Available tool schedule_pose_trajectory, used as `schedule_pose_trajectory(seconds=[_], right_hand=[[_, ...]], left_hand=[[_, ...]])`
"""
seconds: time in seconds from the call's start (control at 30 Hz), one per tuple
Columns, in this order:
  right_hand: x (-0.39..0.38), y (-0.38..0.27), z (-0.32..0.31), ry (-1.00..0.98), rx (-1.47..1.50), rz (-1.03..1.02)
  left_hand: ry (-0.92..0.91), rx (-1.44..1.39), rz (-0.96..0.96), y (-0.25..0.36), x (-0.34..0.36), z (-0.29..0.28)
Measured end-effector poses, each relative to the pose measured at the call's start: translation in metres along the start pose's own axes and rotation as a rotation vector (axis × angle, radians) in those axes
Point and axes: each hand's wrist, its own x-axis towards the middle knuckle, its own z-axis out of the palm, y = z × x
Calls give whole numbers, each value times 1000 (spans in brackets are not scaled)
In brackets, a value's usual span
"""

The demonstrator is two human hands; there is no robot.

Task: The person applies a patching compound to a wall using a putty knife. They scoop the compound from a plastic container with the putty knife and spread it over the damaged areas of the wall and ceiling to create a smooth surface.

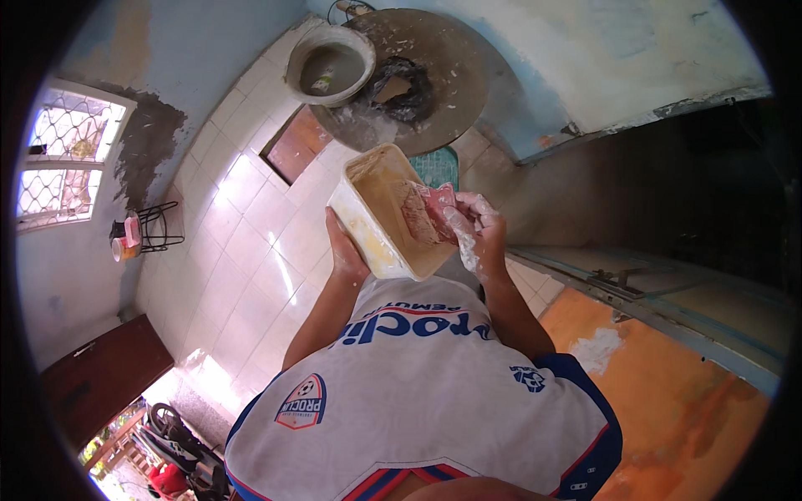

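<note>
Seen from above: rectangular cream plastic tub (380,213), smeared inside with pale paste, held tilted at chest height over the white tiled floor (251,225). Left hand (345,250) under the tub's near long side, fingers hidden beneath it, thumb laid against the wall; closed or spread, cannot tell. Right hand (478,230), caked white, reaching over the rim, fingers pressed together on a reddish flat scraper (434,209) against the inner wall; blade edge blurred by paste. Beyond the tub, round grey potter's wheel (418,75), crusted and dark at the centre, part hidden by the tub; grey bucket (330,63) beside it. Wire stand (154,225) by the left wall, well apart. Open tile to the left; door frame close on the right
</note>
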Motion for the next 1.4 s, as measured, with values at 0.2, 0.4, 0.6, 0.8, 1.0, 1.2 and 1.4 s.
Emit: schedule_pose_trajectory(seconds=[0.2, 0.4, 0.6, 0.8, 1.0, 1.2, 1.4], right_hand=[[-21, -3, 26, -27, -106, -55], [-21, -3, 27, -11, -137, -137], [6, -10, 12, -11, -74, -146], [49, -46, -31, 15, -362, -329], [93, -86, -91, -24, -671, -326], [140, -100, -158, -31, -666, -333], [156, -105, -204, 38, -553, -181]], left_hand=[[-14, -34, -24, 15, -16, -16], [-1, -33, 45, 13, -16, -16], [2, -39, 112, 10, -9, -5], [26, 9, 104, -12, 35, 47], [-66, 47, 11, -64, 101, 108], [-111, 31, 2, -122, 136, 187], [-156, 37, -88, -144, 160, 220]])
